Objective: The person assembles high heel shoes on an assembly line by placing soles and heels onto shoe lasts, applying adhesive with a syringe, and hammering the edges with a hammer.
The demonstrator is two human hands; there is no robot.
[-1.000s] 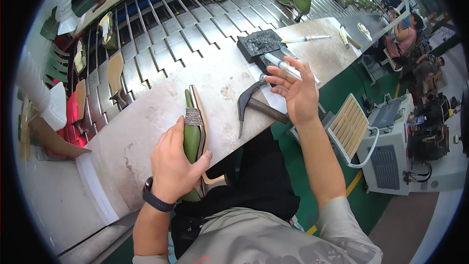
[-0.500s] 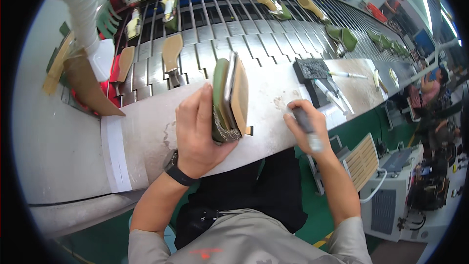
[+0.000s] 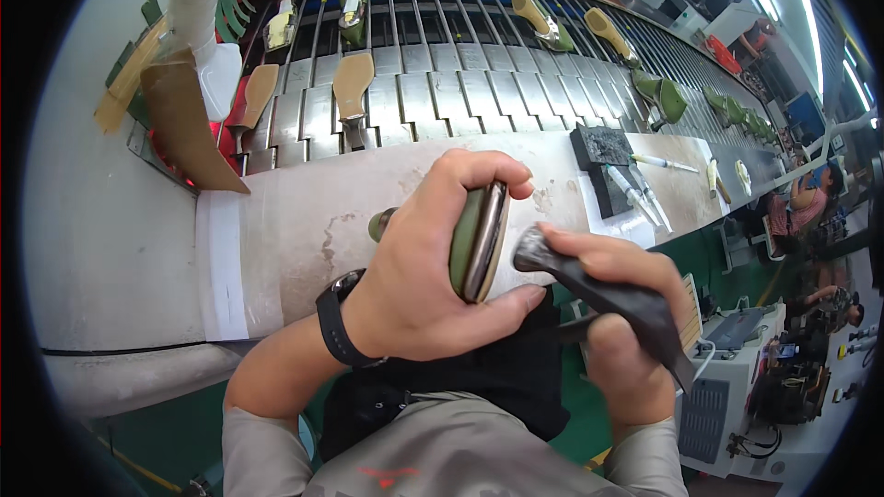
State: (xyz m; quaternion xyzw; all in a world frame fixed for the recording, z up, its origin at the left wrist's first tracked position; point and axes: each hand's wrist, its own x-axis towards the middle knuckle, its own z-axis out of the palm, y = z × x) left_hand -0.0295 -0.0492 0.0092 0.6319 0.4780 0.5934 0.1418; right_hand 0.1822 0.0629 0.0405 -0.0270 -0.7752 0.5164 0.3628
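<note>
Fingers [image 3: 502, 167] of left hand [image 3: 419, 267] closed around green shoe [image 3: 468, 244]; hammer [image 3: 589, 287] gripped in right hand [image 3: 628, 364]

Clock positions were taken from the shoe. It was located above the near part of the pale worktop [image 3: 295, 221], tilted slightly, its dark band and tan sole edge facing 3 o'clock. Contact with the worktop could not be determined.

Left-hand fingers were bent over the shoe's upper end; the thumb extended below it toward 4 o'clock. A black-strapped wristwatch [image 3: 341, 327] was on the left wrist, at 8 o'clock.

Right-hand fingers were wrapped round the dark hammer, its blunt face at 3 o'clock, just beside the sole edge with a narrow gap visible.

At 2 o'clock, a black block [image 3: 603, 147] lay on the worktop, white pens [image 3: 635, 195] near it. A metal slatted conveyor [image 3: 470, 97] crossed from 10 to 2 o'clock, bearing a tan sole piece [image 3: 353, 81] at 11 and a green shoe with a tan sole [image 3: 543, 20] just past 12. A brown board [image 3: 187, 120] leaned at 10 o'clock. A seated person [image 3: 803, 207] was well apart at 3 o'clock.
</note>
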